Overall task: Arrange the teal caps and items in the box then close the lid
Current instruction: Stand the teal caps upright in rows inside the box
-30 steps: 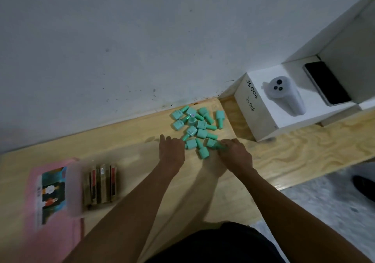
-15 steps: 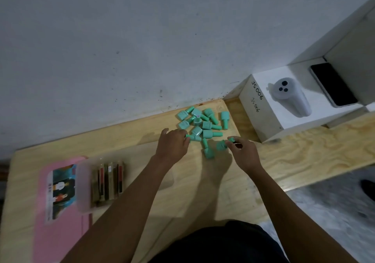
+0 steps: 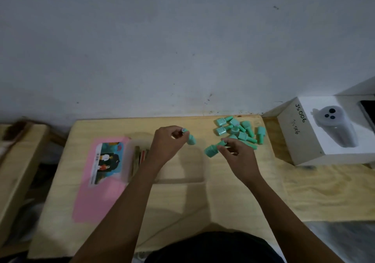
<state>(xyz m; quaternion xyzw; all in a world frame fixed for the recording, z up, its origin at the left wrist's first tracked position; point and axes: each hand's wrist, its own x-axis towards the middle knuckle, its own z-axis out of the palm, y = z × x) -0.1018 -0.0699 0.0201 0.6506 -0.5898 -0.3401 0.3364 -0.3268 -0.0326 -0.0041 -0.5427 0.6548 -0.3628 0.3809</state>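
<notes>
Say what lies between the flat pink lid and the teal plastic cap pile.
Head view: the clear plastic box, the left hand holding a teal cap over it, then the right hand holding another.

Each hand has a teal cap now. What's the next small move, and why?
Probably lower the left hand and set its teal cap into the clear box, beside the items in it. That hand hovers over the box's open top, the pink lid lies aside, and the other cap in the right hand can follow.

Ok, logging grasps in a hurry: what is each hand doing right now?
Left hand: holds a teal cap, lifted off the table.
Right hand: pinches a second teal cap.
</notes>
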